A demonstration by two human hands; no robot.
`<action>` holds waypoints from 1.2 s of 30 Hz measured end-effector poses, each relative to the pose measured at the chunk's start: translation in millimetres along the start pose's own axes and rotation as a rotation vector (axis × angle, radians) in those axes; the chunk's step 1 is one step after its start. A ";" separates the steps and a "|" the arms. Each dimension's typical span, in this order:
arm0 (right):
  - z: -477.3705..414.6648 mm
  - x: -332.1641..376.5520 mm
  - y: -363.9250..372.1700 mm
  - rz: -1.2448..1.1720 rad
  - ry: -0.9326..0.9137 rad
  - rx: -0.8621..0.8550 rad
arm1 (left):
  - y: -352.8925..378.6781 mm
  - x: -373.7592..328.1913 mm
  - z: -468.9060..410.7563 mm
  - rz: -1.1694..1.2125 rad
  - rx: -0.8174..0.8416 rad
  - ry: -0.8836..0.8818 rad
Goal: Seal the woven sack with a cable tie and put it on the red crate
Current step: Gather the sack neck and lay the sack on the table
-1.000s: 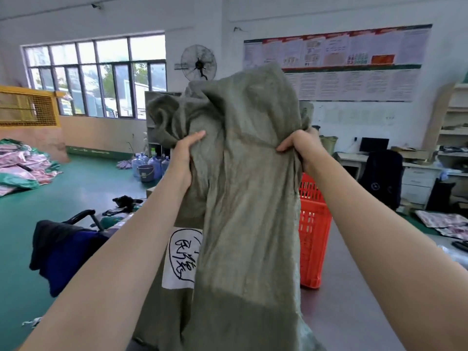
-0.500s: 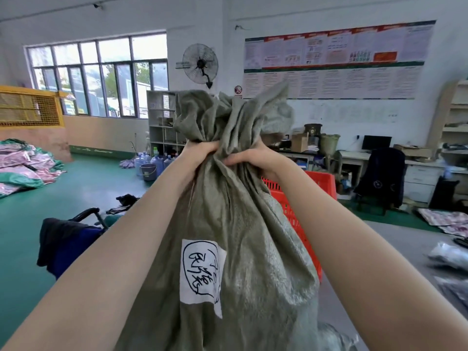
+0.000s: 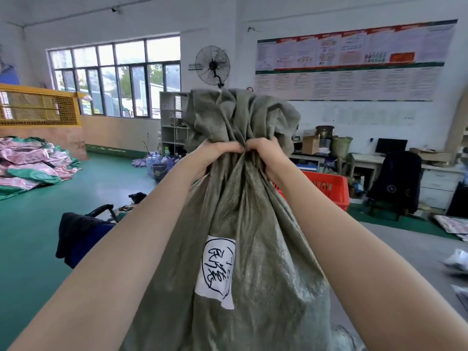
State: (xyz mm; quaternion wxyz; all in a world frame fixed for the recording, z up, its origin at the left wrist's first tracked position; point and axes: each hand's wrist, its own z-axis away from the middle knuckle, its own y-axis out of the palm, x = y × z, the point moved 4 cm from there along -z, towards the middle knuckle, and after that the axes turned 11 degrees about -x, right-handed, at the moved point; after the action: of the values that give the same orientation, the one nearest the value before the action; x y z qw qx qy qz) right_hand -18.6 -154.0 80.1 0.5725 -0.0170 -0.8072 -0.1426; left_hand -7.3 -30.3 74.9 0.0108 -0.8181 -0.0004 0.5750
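**Woven sack gathered at the neck, cable tie not yet applied**

Olive-green woven fabric fills the centre of the head view. Reading from left to right: a pile of pink and green sacks lies on the green floor at far left; nearer, a dark chair draped with clothing stands just left of the person's left forearm. The left hand is closed around the bunched neck of the woven sack, and the right hand is clenched on the same neck, the two fists touching or nearly so. Loose fabric of the mouth flares above both fists. A white label with handwritten black characters sits on the sack's front face, below the hands. Behind the right forearm, the red crate stands partly hidden by sack and arm; desks and a wall chart lie beyond.

Judged progress: the mouth has been gathered into a neck, which is the preparatory step. No cable tie is visible in either hand or on the sack, so sealing appears undone. Fetching and cinching a tie, then lifting the sack onto the crate, remain.
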 end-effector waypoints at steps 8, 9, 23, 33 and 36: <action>9.3 3.5 1.9 0.196 0.105 0.441 | 11.6 -29.6 -6.5 -0.007 -0.084 0.141; 11.2 4.3 3.2 0.241 0.096 0.450 | 14.6 -32.5 -6.4 -0.038 -0.083 0.143; -0.6 -4.3 -11.3 0.041 -0.153 -0.209 | 20.6 -23.6 -11.5 -0.344 0.106 0.102; -5.3 -2.3 -37.4 0.070 -0.028 -0.338 | 62.3 41.1 25.7 -0.885 0.305 -0.130; -6.1 2.4 -55.2 0.000 0.096 -0.245 | 78.3 48.6 18.3 -0.777 0.106 -0.069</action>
State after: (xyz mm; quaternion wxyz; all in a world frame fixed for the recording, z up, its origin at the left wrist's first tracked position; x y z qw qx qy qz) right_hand -24.4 -208.7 72.6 0.6041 -0.0799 -0.7554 -0.2409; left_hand -9.0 -107.6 21.5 0.2698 -0.7355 -0.2806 0.5545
